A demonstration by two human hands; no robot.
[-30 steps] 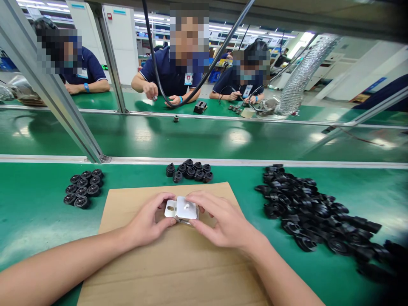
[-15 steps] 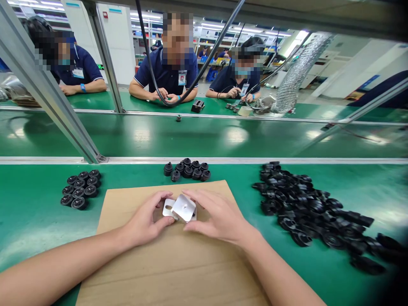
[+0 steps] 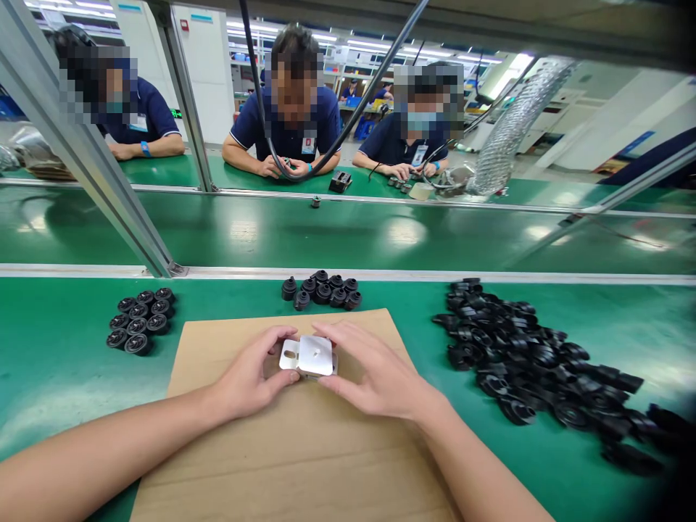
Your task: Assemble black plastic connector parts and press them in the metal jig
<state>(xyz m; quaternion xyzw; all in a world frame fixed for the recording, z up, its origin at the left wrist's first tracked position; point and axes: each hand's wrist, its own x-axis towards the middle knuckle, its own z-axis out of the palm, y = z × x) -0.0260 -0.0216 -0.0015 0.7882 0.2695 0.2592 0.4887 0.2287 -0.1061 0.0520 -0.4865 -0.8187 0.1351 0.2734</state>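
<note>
A small silver metal fixture (image 3: pixel 316 355) sits over the upper middle of the cardboard sheet (image 3: pixel 283 464), with a square upper plate lying level over a base plate that has an oval slot at its left. My left hand (image 3: pixel 259 370) grips the base plate's left end between thumb and fingers. From the right, my right hand (image 3: pixel 375 373) curls around the upper plate, index finger by its far edge and thumb by its near edge. Whatever lies between the two plates is hidden.
Black round parts (image 3: pixel 138 322) stand in rows at left, and more black parts (image 3: pixel 322 291) cluster behind the cardboard. A large heap of black curved pieces (image 3: pixel 522 355) spreads at right. Beyond the metal frame post (image 3: pixel 117 170), several people sit at the green bench (image 3: pixel 304 232).
The fixture's upper plate has turned from a tilted, skewed position to lie level and square with the base. My right thumb has shifted slightly right; my left hand stays almost still.
</note>
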